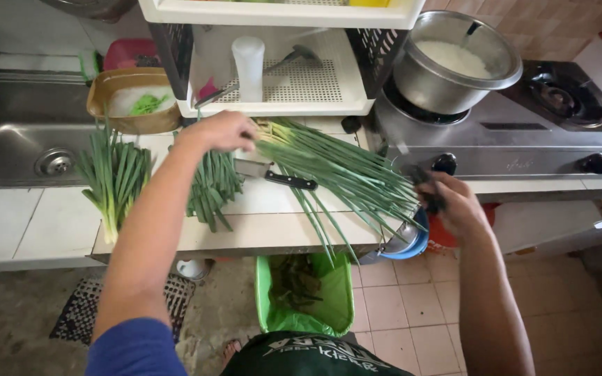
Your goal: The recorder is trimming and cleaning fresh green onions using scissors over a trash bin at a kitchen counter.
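Below me a green bin (306, 296) gapes; my left hand (226, 130) clamps the spring onions (336, 170) near their roots on the counter (57, 223), right hand (454, 202) pinching limp, light, easily bruised tips

packages: green plastic bag (306, 296) hanging open below counter edge, dark scraps inside | labels: none seen | signs: none seen | screens: none seen

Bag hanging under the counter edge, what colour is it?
Bright green bag, clearest in the head view.
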